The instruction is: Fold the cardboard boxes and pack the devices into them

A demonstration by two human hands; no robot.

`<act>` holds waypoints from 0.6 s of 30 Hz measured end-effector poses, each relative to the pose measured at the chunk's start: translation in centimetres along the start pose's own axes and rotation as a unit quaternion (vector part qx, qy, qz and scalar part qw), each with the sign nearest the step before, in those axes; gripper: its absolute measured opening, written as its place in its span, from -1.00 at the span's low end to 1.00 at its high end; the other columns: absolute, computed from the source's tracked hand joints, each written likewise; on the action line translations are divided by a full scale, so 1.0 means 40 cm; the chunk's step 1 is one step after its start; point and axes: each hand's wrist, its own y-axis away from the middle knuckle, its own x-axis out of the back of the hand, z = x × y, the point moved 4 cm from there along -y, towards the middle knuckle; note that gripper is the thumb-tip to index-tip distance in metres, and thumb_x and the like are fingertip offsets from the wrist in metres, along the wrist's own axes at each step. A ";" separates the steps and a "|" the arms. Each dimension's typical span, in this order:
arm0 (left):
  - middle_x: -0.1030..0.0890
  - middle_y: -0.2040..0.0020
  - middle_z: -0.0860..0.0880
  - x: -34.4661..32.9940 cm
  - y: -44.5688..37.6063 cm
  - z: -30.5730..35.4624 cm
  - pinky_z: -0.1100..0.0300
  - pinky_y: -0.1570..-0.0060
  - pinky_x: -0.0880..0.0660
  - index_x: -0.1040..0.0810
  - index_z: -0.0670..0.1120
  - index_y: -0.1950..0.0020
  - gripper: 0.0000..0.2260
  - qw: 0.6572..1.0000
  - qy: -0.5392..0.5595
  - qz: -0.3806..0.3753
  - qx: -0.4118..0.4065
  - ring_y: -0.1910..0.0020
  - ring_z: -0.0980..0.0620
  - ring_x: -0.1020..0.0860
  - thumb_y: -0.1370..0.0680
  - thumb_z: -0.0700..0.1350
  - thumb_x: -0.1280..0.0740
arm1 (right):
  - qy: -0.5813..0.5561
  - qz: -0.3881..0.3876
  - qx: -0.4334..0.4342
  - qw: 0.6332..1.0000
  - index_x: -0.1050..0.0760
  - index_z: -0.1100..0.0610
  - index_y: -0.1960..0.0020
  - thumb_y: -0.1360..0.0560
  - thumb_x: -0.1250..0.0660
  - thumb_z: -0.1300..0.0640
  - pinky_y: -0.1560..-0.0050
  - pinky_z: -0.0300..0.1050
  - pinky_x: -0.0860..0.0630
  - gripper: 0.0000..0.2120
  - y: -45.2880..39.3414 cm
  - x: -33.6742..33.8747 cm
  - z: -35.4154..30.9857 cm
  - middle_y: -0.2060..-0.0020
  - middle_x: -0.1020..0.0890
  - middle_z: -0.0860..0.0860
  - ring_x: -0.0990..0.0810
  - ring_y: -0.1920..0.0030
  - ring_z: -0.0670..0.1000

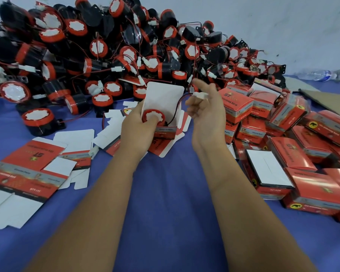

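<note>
Mid-desk, left hand clamps open box, thumb pressing device down inside. Right hand pinches white connector, other fingers loose. Risk: wire left slack outside, caught under closing flap, jamming lid.

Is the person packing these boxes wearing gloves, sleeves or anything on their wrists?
No. Both the left hand and the right hand are bare, with no gloves. Both forearms are uncovered as far as the picture shows, so no sleeve is in view. No watch, bracelet or ring shows on either side, and the fingernails that can be seen look short and plain.
</note>
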 end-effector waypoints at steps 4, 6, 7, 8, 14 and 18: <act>-0.61 -0.18 0.06 -0.007 0.007 0.012 -0.05 -0.22 -0.53 -0.47 0.10 -0.38 -0.69 0.998 -0.049 -0.006 -0.039 -0.17 -0.01 -0.56 -0.63 -0.03 -0.22 | 0.204 -0.095 0.054 0.973 -0.71 -0.01 0.11 -0.53 -0.26 0.10 -0.09 -0.24 -0.41 -0.76 0.019 -0.033 -0.007 0.14 -0.68 0.05 -0.58 -0.04 -0.12; -0.63 -0.17 0.05 -0.008 0.012 0.018 -0.08 -0.19 -0.52 -0.49 0.05 -0.35 -0.71 0.996 -0.061 -0.011 -0.067 -0.16 -0.01 -0.57 -0.63 -0.06 -0.22 | 0.317 -0.099 0.119 0.936 -0.69 -0.10 0.04 -0.54 -0.26 0.09 -0.24 -0.10 -0.37 -0.78 0.025 -0.051 0.015 -0.03 -0.64 -0.01 -0.46 -0.20 -0.16; -0.63 -0.17 0.05 -0.007 0.014 0.020 -0.08 -0.19 -0.52 -0.50 0.04 -0.34 -0.72 0.995 -0.062 -0.012 -0.077 -0.15 0.00 -0.57 -0.63 -0.06 -0.23 | 0.374 -0.084 0.161 0.909 -0.67 -0.11 -0.01 -0.56 -0.27 0.11 -0.33 -0.04 -0.28 -0.78 0.028 -0.056 0.026 -0.05 -0.60 -0.06 -0.39 -0.22 -0.21; -0.64 -0.17 0.05 -0.006 0.014 0.021 -0.08 -0.19 -0.51 -0.51 0.04 -0.33 -0.73 0.995 -0.061 -0.013 -0.083 -0.16 0.00 -0.58 -0.63 -0.06 -0.24 | 0.420 -0.068 0.197 0.883 -0.64 -0.10 -0.05 -0.56 -0.27 0.13 -0.36 -0.04 -0.18 -0.78 0.029 -0.058 0.034 -0.01 -0.57 -0.13 -0.32 -0.18 -0.28; -0.65 -0.17 0.05 -0.006 0.011 0.026 -0.09 -0.20 -0.51 -0.54 0.02 -0.31 -0.73 0.993 -0.065 -0.015 -0.094 -0.18 -0.02 -0.58 -0.62 -0.03 -0.32 | 0.502 -0.014 0.301 0.811 -0.62 0.02 0.03 -0.46 -0.39 0.15 -0.28 0.03 -0.19 -0.89 0.024 -0.028 0.040 0.31 -0.51 -0.24 -0.26 -0.12 -0.47; -0.64 -0.18 0.03 -0.005 0.016 0.030 -0.11 -0.20 -0.51 -0.54 0.01 -0.32 -0.72 0.992 -0.077 -0.011 -0.099 -0.19 -0.05 -0.57 -0.60 -0.05 -0.33 | 0.480 -0.004 0.286 0.829 -0.64 0.00 0.12 -0.50 -0.38 0.08 -0.30 -0.07 -0.12 -0.93 0.020 -0.025 0.040 0.19 -0.60 -0.17 -0.38 -0.06 -0.31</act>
